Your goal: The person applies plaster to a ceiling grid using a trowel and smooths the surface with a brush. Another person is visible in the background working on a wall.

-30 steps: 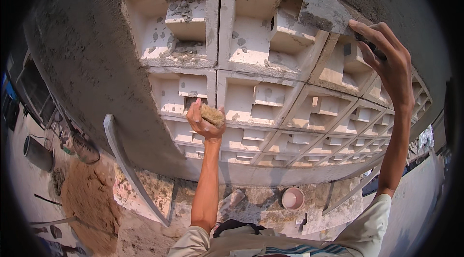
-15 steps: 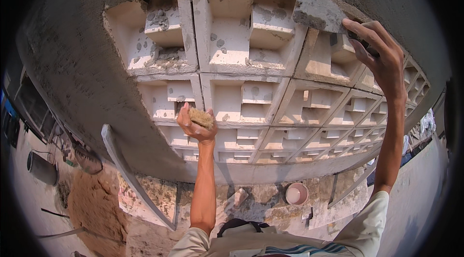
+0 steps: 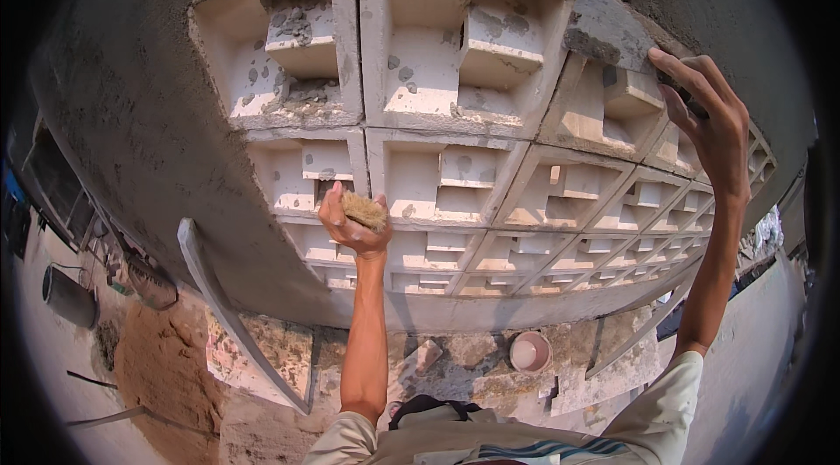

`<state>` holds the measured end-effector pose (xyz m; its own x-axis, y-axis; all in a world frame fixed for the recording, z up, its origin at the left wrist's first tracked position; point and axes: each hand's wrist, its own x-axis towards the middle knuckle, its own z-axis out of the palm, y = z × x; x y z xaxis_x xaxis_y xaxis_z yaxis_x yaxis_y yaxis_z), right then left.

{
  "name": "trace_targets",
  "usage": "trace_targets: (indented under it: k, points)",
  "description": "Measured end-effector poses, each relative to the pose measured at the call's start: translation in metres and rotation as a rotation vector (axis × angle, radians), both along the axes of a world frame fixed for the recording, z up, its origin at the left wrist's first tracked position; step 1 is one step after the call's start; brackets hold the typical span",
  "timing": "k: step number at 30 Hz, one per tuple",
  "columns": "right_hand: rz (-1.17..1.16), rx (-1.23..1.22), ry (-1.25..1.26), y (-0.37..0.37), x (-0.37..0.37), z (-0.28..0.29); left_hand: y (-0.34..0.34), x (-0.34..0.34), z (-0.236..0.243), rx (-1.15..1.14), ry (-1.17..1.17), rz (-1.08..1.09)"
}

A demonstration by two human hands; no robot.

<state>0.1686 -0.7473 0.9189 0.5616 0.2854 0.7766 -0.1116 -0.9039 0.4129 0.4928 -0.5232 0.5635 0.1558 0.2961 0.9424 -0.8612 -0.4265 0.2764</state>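
My right hand (image 3: 713,119) is curled round the mostly hidden handle of a grey, mortar-smeared trowel, whose flat blade (image 3: 612,23) lies along the top edge of a pale concrete breeze block (image 3: 420,62) at the upper right. My left hand (image 3: 346,224) grips a tan, fibrous brush-like pad (image 3: 366,208) in front of the lower left blocks. Grey mortar spots and crumbs lie on several block faces and in the upper left recesses.
Rough grey render (image 3: 140,132) surrounds the block wall. Below are a leaning curved strip (image 3: 227,312), a pink bucket (image 3: 529,352), a dark bucket (image 3: 70,297), a brown sand pile (image 3: 162,369) and stained boards (image 3: 262,356).
The trowel in my right hand has slid rightward along the top blocks over the last second. My left hand still holds the pad, low on the wall. The view has shifted slightly.
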Motion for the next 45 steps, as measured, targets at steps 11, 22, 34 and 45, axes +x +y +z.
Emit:
trace_targets:
  k: [11,22,34,45]
  points:
    - [-0.01,0.005,0.014,0.002,0.005,0.002,-0.004,-0.002,-0.001,-0.01,0.005,0.009]
    - [0.045,0.006,-0.006,0.04,0.023,-0.02,0.0,-0.001,0.004,-0.004,-0.018,0.023]
    - [-0.231,0.412,-0.19,0.164,0.069,-0.11,-0.003,0.003,0.0,-0.052,-0.003,-0.021]
    - [-0.574,0.335,-0.268,0.195,0.114,-0.082,-0.005,0.006,-0.001,-0.064,-0.02,0.024]
